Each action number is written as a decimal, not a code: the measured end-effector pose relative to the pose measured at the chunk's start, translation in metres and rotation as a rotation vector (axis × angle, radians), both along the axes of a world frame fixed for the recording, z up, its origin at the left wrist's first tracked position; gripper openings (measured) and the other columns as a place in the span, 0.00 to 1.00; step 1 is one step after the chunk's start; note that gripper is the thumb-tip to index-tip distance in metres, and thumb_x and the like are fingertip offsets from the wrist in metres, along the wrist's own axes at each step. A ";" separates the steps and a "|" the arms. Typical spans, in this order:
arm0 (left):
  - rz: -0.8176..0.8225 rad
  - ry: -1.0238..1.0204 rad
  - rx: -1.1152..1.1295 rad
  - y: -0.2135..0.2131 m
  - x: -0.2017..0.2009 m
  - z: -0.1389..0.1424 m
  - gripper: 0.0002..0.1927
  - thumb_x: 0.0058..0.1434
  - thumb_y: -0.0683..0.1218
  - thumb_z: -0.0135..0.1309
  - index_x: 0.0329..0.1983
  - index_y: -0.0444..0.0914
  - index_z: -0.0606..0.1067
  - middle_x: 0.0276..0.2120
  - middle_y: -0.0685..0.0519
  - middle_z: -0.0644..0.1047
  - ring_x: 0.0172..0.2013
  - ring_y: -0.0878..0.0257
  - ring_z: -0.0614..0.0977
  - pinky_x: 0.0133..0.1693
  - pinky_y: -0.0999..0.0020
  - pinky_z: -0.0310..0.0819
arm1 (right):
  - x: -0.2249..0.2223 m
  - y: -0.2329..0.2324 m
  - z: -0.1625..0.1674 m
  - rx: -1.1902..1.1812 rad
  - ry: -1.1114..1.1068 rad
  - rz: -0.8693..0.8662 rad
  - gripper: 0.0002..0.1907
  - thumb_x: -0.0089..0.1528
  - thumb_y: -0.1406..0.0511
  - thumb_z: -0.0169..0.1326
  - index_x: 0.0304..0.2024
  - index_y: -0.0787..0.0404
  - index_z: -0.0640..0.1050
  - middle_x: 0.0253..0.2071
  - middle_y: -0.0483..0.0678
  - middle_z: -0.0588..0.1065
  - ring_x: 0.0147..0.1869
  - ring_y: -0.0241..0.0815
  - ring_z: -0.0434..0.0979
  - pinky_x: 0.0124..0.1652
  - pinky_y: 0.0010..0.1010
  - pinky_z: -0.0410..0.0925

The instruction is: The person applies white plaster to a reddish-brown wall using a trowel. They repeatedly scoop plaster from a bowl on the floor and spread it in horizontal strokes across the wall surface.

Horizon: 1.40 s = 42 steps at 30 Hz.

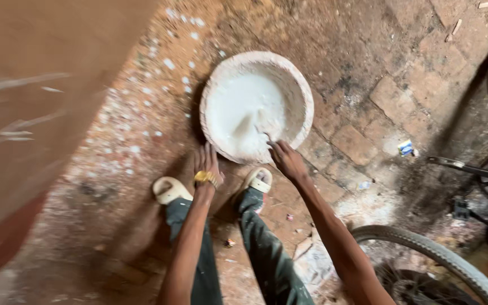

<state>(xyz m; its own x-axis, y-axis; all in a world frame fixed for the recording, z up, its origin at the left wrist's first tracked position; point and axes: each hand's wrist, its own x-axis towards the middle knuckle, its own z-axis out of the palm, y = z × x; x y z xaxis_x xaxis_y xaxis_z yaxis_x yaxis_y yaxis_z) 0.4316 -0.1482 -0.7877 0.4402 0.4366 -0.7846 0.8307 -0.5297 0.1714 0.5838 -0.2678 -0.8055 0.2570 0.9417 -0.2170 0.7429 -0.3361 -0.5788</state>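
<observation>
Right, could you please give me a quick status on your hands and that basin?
Left hand gripping near rim of basin. Right hand dipping a tool, too blurred to identify, into white liquid. Bicycle wheel close at right.

I see one bowl [257, 104] of white paint. I have two hands, my left hand [206, 165] and my right hand [287, 160]. I wear two sandals [170, 189] and one gold watch [205, 178]. Two wheels [425, 248] are near me.
</observation>
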 end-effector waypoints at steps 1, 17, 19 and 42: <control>-0.184 -0.052 0.108 0.001 0.007 -0.007 0.58 0.58 0.54 0.63 0.81 0.36 0.41 0.80 0.44 0.41 0.77 0.46 0.47 0.75 0.46 0.40 | 0.001 0.002 -0.008 0.002 -0.010 0.044 0.14 0.69 0.64 0.55 0.57 0.58 0.76 0.44 0.53 0.76 0.43 0.56 0.79 0.38 0.44 0.74; 0.034 -0.266 0.188 0.025 0.006 -0.010 0.65 0.52 0.60 0.69 0.81 0.38 0.41 0.81 0.48 0.38 0.78 0.51 0.46 0.74 0.47 0.41 | -0.006 -0.001 -0.034 -0.077 0.309 -0.464 0.17 0.72 0.60 0.50 0.59 0.59 0.80 0.41 0.53 0.83 0.41 0.46 0.84 0.42 0.40 0.75; 0.079 -0.255 0.150 0.017 -0.006 -0.008 0.65 0.51 0.61 0.69 0.81 0.38 0.42 0.80 0.46 0.39 0.78 0.53 0.46 0.75 0.47 0.41 | -0.011 -0.008 -0.032 -0.041 0.509 -0.707 0.18 0.73 0.59 0.50 0.57 0.62 0.81 0.38 0.54 0.83 0.35 0.41 0.79 0.37 0.33 0.73; 0.922 -1.189 0.992 -0.055 -0.237 0.467 0.44 0.61 0.49 0.58 0.78 0.37 0.55 0.77 0.36 0.56 0.77 0.42 0.58 0.76 0.47 0.52 | -0.101 0.048 0.450 0.179 1.707 -1.127 0.27 0.70 0.48 0.47 0.59 0.62 0.75 0.46 0.49 0.78 0.46 0.44 0.76 0.44 0.36 0.71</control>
